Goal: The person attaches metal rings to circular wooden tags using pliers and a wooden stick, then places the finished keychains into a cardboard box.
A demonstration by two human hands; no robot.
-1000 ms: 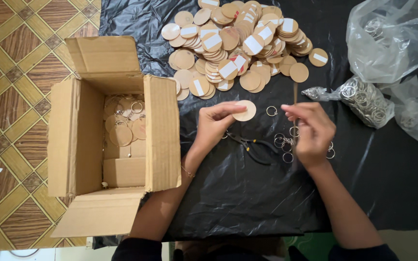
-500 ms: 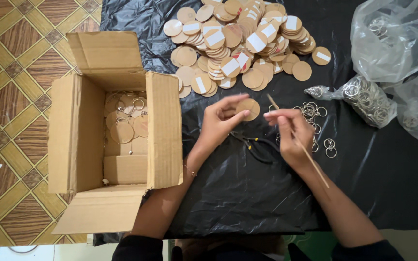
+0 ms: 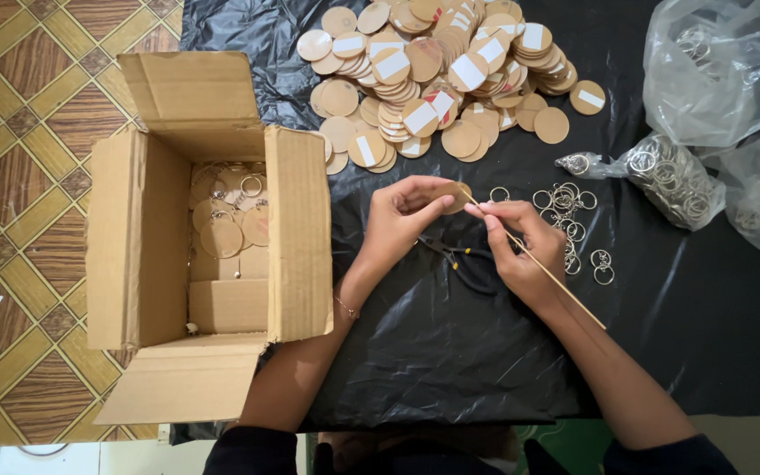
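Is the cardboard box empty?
No, the cardboard box holds several wooden discs with key rings lying on its bottom.

Soft, even light is falling from above, and the whole picture is looking bright enough to see well. The black plastic sheet (image 3: 450,352) is shining in pale streaks along its wrinkles. Above and to the right of that sheet's middle, the clear plastic bag (image 3: 723,70) is glaring white where light is hitting it. To the left of the sheet, the inside of the cardboard box (image 3: 138,237) is sitting in soft shadow. The hands are casting only faint shadows on the sheet. Nearly everything is looking sharp, with little blur. The edges of the picture are not bending much.
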